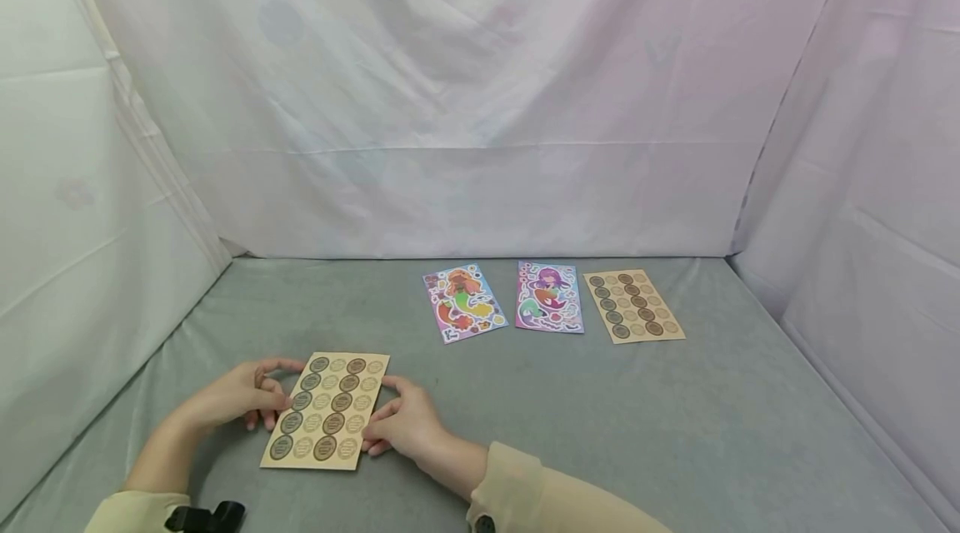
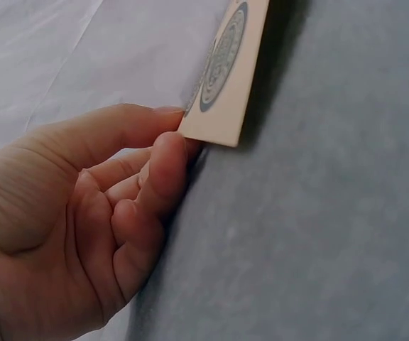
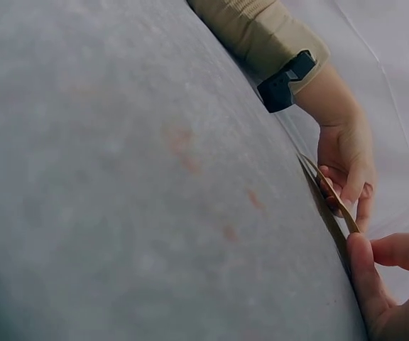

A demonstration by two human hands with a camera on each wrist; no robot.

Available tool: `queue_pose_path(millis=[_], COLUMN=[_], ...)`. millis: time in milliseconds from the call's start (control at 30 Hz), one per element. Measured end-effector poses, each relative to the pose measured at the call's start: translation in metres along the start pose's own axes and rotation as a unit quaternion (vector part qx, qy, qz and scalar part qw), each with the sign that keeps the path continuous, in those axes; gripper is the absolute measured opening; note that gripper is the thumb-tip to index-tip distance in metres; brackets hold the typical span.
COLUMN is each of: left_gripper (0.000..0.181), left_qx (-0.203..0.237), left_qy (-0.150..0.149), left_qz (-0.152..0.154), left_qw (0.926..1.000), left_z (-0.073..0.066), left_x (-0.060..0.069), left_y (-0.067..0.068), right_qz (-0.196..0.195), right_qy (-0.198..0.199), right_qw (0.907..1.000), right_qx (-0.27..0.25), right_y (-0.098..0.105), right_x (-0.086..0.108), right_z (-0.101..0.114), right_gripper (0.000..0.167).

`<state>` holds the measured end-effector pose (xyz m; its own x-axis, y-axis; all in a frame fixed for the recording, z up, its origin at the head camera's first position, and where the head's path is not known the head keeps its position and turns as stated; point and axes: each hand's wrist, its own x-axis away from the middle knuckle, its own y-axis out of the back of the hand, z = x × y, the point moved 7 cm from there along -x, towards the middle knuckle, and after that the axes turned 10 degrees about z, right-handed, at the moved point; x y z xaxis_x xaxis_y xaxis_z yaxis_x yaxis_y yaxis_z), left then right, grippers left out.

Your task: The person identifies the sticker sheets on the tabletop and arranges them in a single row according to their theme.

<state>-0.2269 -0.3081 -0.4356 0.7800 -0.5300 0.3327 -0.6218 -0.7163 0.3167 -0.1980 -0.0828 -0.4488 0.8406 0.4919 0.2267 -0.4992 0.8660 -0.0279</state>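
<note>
A tan sheet of round brown and pale stickers (image 1: 322, 412) lies at the front left, its pattern facing up. My left hand (image 1: 238, 396) grips its left edge; in the left wrist view the left hand (image 2: 84, 206) pinches the sheet (image 2: 226, 85) near a corner between thumb and finger. At the opposite edge, my right hand (image 1: 411, 423) pinches the sheet between thumb and fingers. The right wrist view shows the sheet (image 3: 336, 195) edge-on, slightly bowed and partly off the cloth, with the right hand (image 3: 396, 284) and left hand (image 3: 346, 167) at it.
Farther back on the grey cloth (image 1: 600, 433) lie an orange-haired mermaid sticker sheet (image 1: 465, 302), a purple-haired mermaid sticker sheet (image 1: 549, 297) and another tan round-sticker sheet (image 1: 634, 306). Pale curtains (image 1: 480, 100) hang behind and at both sides.
</note>
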Motion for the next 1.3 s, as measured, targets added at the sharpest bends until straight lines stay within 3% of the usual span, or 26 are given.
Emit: queue_pose_path(millis=[500, 1300], left_gripper=[0.072, 0.075], left_qx=[0.025, 0.007], left_qy=[0.006, 0.024], left_qz=[0.003, -0.003], left_qw=[0.9997, 0.9997], left_z=[0.0038, 0.003], left_x=[0.0014, 0.0021], left_y=[0.0015, 0.0007], right_qz=[0.019, 0.038], right_qy=[-0.016, -0.027], right_qw=[0.9996, 0.9988], right_qx=[-0.01, -0.017], right_y=[-0.0022, -0.0022], right_x=[-0.0012, -0.0001], right_z=[-0.0001, -0.0003], right_gripper=[0.072, 0.066])
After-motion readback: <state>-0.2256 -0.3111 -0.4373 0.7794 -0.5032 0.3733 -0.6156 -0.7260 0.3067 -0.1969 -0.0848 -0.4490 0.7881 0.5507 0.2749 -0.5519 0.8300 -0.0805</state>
